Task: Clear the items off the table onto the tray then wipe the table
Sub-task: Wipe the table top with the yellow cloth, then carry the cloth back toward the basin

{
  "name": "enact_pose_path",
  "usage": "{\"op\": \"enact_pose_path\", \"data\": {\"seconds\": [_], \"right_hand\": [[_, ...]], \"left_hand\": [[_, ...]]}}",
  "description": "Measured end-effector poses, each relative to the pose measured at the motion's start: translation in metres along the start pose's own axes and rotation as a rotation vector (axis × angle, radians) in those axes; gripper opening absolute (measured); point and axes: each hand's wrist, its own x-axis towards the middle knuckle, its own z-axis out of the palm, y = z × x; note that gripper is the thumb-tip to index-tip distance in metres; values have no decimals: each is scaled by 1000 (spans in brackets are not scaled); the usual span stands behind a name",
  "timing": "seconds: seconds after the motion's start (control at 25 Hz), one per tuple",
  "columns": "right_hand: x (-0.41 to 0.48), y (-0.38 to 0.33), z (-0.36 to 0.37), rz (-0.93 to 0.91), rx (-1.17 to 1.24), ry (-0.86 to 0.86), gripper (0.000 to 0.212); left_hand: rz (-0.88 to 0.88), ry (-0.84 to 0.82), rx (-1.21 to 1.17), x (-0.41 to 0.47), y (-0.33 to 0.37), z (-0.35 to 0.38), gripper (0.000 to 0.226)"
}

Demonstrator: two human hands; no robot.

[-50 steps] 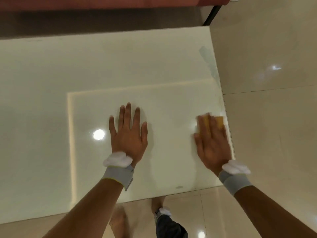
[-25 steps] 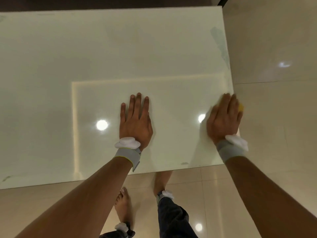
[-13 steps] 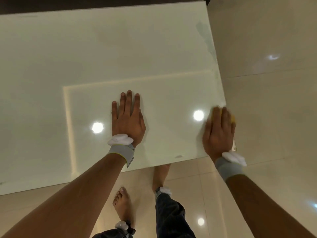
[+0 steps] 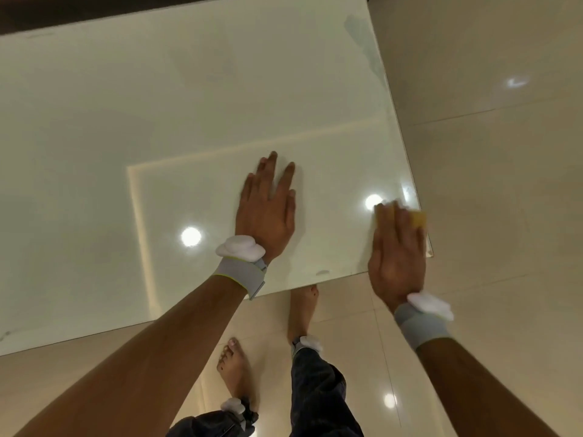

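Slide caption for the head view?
Right hand presses a yellow sponge near the right edge of the table; left hand lies flat on it.

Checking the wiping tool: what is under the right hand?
A yellow pad sticks out beyond the right hand, which presses it on the table near the right edge. The hand covers most of it, so its full shape cannot be seen.

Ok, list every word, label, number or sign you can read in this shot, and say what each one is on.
None: no readable text shows anywhere in this view.
The glass table, the yellow sponge under the right hand, the left wristband and the right wristband show no print, logo or number.
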Motion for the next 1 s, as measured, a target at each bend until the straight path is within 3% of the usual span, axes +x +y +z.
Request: {"op": "enact_pose_path", "data": {"seconds": [0.08,0.12,0.16,0.28,0.32,0.36,0.44,0.48,0.52,0.6,0.64,0.68,0.72,0.8,0.84,0.88,1.0], "right_hand": [[44,3,1,381,49,106,50],[55,-9,3,482,60,127,50],[51,-20,4,479,58,111,50],[-8,-11,1,72,-41,-33,51],[-13,2,-2,39,-43,-50,51],[-3,10,-3,127,-23,-28,51],[41,7,-5,602,179,69,51],[53,-3,-5,678,174,52,52],[56,-10,-7,564,98,42,53],[23,-10,0,-6,-51,-60,54],[10,-2,-3,-137,-60,-120,55],[9,2,-5,-104,-40,-117,55],[17,-4,-3,56,-9,-69,57],[50,-27,3,639,163,44,57],[64,-40,4,800,223,75,56],[70,-47,4,819,244,111,53],[45,-52,-5,420,340,153,48]], "left_hand": [[33,-14,43,0,9,11,47],[29,-20,65,2,9,16,47],[26,-35,80,1,9,16,47],[28,-67,78,2,13,11,50],[24,-90,75,2,14,8,51],[17,-104,74,2,14,7,51],[27,-104,86,2,16,9,52],[28,-111,89,1,13,10,52],[29,-108,85,2,13,12,53],[29,-90,106,-1,10,12,52],[30,-83,110,0,11,12,52],[29,-81,108,1,13,12,52],[30,-74,107,2,11,13,51],[31,-75,101,3,10,15,51],[32,-74,97,1,10,16,51],[36,-67,93,-1,10,18,50],[17,-56,8,2,11,10,47]]}}
